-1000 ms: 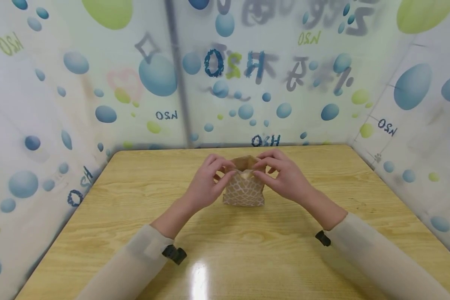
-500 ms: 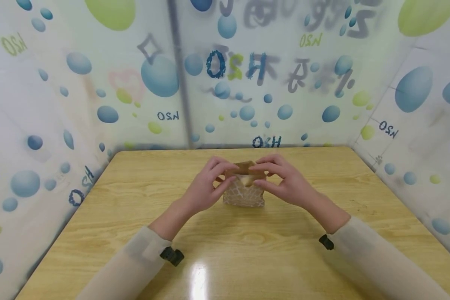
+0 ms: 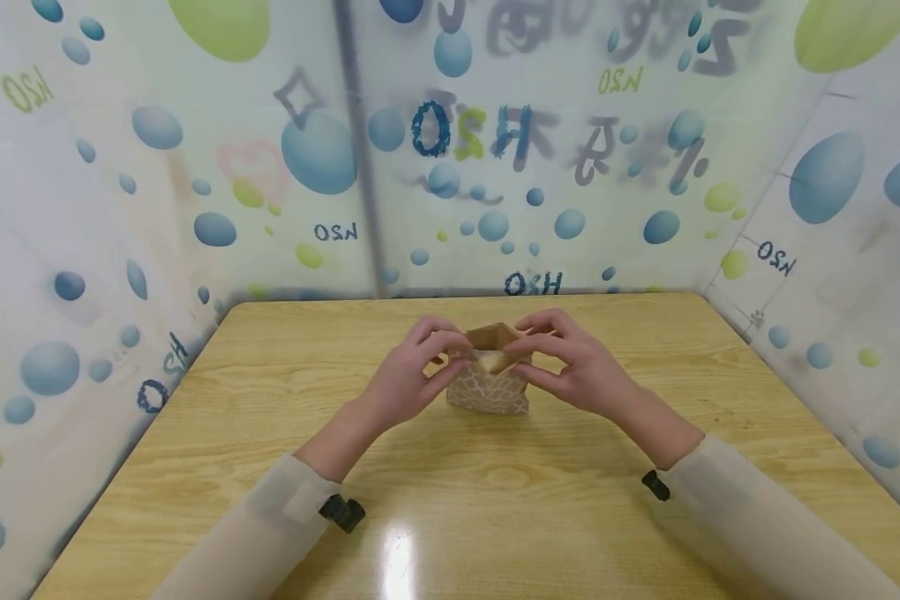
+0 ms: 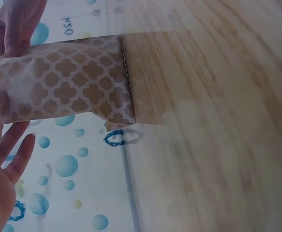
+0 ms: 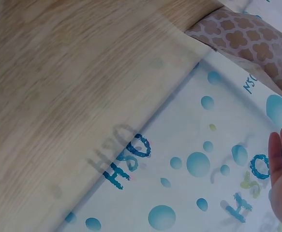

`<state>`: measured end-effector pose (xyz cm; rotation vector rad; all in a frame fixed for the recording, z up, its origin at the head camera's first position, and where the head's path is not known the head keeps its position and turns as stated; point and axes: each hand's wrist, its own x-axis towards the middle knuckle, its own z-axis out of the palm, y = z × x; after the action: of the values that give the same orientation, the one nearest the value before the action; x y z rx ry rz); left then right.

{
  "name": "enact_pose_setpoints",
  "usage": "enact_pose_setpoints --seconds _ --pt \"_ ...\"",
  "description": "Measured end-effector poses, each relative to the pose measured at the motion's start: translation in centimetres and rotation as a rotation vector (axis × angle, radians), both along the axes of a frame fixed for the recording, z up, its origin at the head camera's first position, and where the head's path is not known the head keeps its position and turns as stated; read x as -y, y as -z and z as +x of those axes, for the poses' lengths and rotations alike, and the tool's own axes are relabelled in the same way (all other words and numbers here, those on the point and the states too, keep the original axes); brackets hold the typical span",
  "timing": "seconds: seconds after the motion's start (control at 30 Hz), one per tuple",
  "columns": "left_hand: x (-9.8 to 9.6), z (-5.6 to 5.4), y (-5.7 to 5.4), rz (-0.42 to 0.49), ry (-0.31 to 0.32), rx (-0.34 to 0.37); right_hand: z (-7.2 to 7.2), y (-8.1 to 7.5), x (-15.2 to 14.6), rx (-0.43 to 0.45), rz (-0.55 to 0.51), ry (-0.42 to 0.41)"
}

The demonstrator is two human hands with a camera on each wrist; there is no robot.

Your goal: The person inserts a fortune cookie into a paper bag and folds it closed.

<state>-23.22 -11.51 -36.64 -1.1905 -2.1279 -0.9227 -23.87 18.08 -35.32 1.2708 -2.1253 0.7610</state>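
Observation:
A small brown paper bag (image 3: 489, 390) with a pale lattice print stands upright on the wooden table, its mouth gaping upward. My left hand (image 3: 408, 371) pinches the left side of its rim between thumb and fingers. On the opposite side, my right hand (image 3: 581, 367) pinches the rim the same way. The left wrist view shows the bag's printed face (image 4: 73, 79), with fingers of both hands at its top end. Only part of the bag (image 5: 252, 38) enters the right wrist view, where the pinching fingertips are out of frame. The bag's inside is mostly hidden.
The wooden table (image 3: 495, 508) stretches around the bag. White walls (image 3: 435, 233) printed with blue and green bubbles enclose its back and sides. Small black devices (image 3: 342, 512) sit at both sleeve cuffs.
The bag's mouth gapes wider between my hands, and its front rim dips lower in the middle. My right hand has shifted slightly right. The bag stays in place.

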Motion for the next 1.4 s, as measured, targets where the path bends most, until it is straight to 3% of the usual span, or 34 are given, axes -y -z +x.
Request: enact_pose_setpoints --seconds 0.3,0.37,0.47,0.6,0.67,0.73,0.87,1.03,1.17,1.27,1.4 --pt "0.0 -0.1 -0.5 -0.117 -0.025 -0.019 -0.1 -0.2 0.2 -0.072 0.109 0.032" --pt "-0.1 0.0 -0.5 -0.124 -0.034 -0.019 -0.1 0.0 0.3 -0.052 0.104 0.03" --pt "-0.2 0.1 -0.3 -0.085 -0.038 0.036 0.1 0.6 0.6 0.106 0.023 0.037" --pt "-0.4 0.2 0.3 0.029 -0.025 0.146 0.5 1.5 1.1 0.462 -0.156 0.084" --pt "-0.6 0.2 0.5 0.08 -0.017 0.172 0.6 1.9 1.3 0.595 -0.219 0.124" --pt "-0.7 0.3 0.7 0.122 -0.014 0.179 0.7 2.1 1.5 0.68 -0.267 0.144" --pt "-1.0 0.3 1.1 0.218 -0.029 0.197 0.5 2.4 1.7 0.733 -0.332 0.172" --pt "-1.3 0.6 1.2 0.339 -0.057 0.332 0.4 2.3 1.6 0.748 -0.363 0.167" --pt "-1.5 0.8 1.0 0.438 -0.083 0.498 0.5 1.9 1.4 0.769 -0.343 0.15" --pt "-1.6 0.8 0.9 0.505 -0.065 0.612 0.6 1.7 1.3 0.793 -0.304 0.142" --pt "-1.7 0.5 0.9 0.469 -0.015 0.671 0.4 1.5 1.2 0.822 -0.259 0.135"
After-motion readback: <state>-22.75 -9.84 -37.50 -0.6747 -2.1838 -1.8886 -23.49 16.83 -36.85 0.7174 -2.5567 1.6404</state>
